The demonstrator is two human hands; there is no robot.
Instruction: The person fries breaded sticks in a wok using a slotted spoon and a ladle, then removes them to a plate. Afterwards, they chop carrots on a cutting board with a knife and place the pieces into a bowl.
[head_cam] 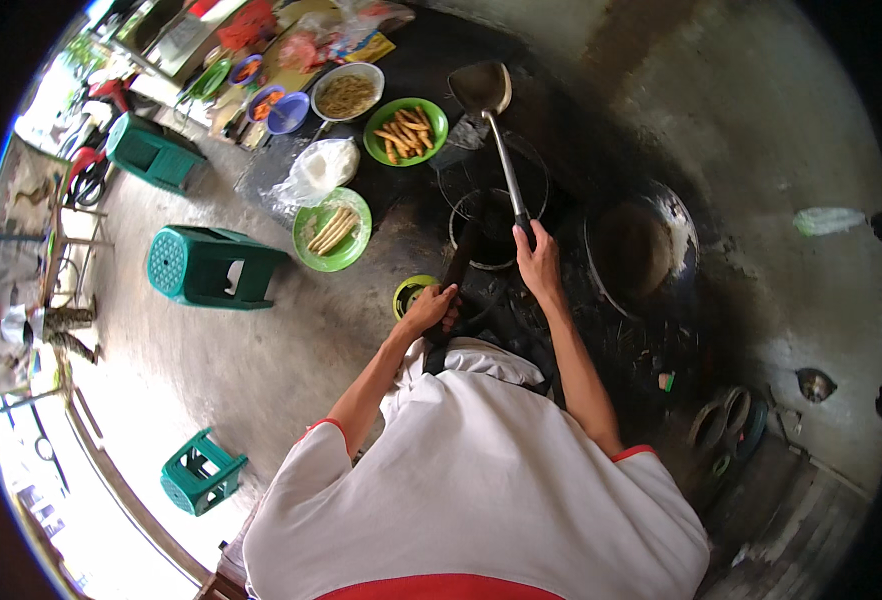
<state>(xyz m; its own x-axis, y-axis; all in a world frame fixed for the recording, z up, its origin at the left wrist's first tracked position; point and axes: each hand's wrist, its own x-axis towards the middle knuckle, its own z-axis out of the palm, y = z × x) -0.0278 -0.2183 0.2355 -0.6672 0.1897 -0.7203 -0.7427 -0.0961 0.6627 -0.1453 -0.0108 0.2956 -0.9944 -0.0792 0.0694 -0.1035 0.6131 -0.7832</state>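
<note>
My right hand (540, 259) grips the handle of a metal wok spatula (507, 161), its broad blade pointing away over the dark worktop. My left hand (432, 309) is closed around a long dark handle (460, 262). That handle leads toward a round wire-rimmed utensil (454, 231), too dark to name exactly, below the spatula shaft. Beyond it, a green plate (370, 144) holds several browned fried sticks (403, 133). Pale floured dough sticks (334, 230) lie on another green plate (358, 251). Between the plates, to the left, sits a plastic bag of white powder (326, 166).
A large blackened wok (636, 251) stands to the right. A pan of shredded food (346, 96) and purple bowls (289, 114) are at the far left. A yellow-green gas cylinder top (409, 294) is beside my left hand. Green plastic stools (208, 266) stand on the floor, left.
</note>
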